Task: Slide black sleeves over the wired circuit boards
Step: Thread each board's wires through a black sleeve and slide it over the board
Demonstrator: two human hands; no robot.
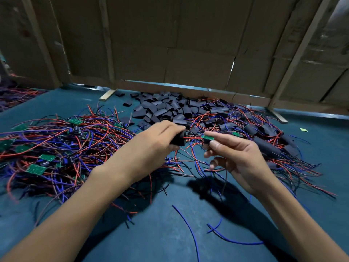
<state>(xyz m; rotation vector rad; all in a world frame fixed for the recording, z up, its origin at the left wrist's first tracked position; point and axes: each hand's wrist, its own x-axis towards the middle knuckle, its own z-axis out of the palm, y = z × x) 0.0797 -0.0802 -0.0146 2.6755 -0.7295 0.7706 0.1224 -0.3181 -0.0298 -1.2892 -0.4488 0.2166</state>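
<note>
Both hands are busy over the middle of the blue table [170, 233]. At about nine o'clock from the centre of the work, the left hand [160, 140] has its fingers curled round a black sleeve [178, 140], whose open mouth faces three o'clock. Opposite it, the right hand [234, 157] pinches a small green board [207, 137] between thumb and forefinger. Red wire [192, 138] runs from the board into the sleeve's mouth, so the leads look threaded while the board itself sits just outside, near but apart.

Trouble could come in several ways, I judge. Squeezing the soft sleeve would flatten its mouth, and a corner of the board could then catch on the rim. Pulling on the wire to draw the board in may strain the solder joints. Loose leads hanging at six o'clock could snag the tangle of red and blue wire underneath and drag other pieces along.

Bare boards in their wire lie heaped at nine o'clock, a pile of spare sleeves [166, 108] sits at twelve, and sleeved pieces [268, 146] spread toward three.
</note>
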